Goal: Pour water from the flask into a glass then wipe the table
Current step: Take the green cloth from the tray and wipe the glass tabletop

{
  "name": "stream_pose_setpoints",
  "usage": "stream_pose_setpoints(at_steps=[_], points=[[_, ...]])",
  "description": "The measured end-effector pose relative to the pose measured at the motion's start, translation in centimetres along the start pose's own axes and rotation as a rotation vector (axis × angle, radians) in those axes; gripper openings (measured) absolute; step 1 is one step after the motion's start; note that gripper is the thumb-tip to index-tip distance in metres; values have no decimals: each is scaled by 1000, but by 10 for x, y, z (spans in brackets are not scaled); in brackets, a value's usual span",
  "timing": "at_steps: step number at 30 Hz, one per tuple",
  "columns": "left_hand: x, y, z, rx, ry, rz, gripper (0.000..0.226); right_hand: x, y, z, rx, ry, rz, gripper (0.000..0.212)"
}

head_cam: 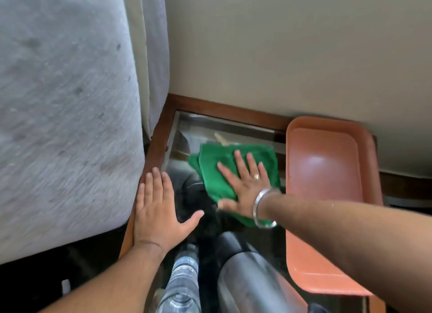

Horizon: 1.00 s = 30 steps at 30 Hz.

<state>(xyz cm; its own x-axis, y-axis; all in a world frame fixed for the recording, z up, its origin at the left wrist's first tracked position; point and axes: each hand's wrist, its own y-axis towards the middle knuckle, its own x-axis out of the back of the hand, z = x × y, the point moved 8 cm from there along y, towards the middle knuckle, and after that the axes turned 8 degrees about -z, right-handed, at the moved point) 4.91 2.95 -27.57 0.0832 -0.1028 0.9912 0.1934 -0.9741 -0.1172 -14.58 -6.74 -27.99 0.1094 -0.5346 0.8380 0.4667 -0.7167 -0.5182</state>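
Note:
A green cloth [215,165] lies on the glass top of a wood-framed table [161,130]. My right hand [245,184] presses flat on the cloth, fingers spread, a ring and a metal bangle on it. My left hand [156,210] rests flat on the table's left edge, fingers apart, holding nothing. A steel flask [250,280] stands at the near side of the table, below my right forearm. Beside it on the left stands a clear patterned glass [182,282].
An empty orange tray [327,172] takes up the right side of the table, against the beige wall. A grey upholstered sofa [63,114] stands close on the left, touching the table's edge.

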Motion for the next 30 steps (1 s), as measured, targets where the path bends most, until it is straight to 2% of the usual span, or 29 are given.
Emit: stream_pose_setpoints(at_steps=[4,5,6,9,11,12,14,17,20,23,26,28,30], points=[[-6,-2,3,-4,5,-22,125,60,66,-34,-476,228,-277,87],[-6,-1,2,-6,6,-25,125,63,73,-24,-488,220,-307,84],[-5,-1,2,-4,9,-21,125,59,76,-2,-391,167,-310,83],[0,-1,2,8,-14,-22,126,23,38,55,161,9,-188,82],[2,-1,1,10,-20,-9,126,6,9,44,317,-48,-110,82],[3,-1,0,11,-24,-3,126,6,4,30,303,-76,-104,82],[3,0,0,6,-17,-5,126,17,13,3,153,-113,-129,81],[0,1,2,5,-1,-15,126,51,57,-22,-141,24,-209,79],[-4,2,2,6,2,-8,127,61,77,-28,-273,77,-264,78],[-2,2,2,10,-17,-2,127,19,24,5,-60,25,-226,80],[0,2,1,6,-17,21,128,-32,-45,33,195,8,-49,86],[1,1,0,6,-24,5,127,-29,-39,25,210,-45,-10,85],[0,1,1,10,-35,-12,126,-3,2,8,123,-91,-66,81]])
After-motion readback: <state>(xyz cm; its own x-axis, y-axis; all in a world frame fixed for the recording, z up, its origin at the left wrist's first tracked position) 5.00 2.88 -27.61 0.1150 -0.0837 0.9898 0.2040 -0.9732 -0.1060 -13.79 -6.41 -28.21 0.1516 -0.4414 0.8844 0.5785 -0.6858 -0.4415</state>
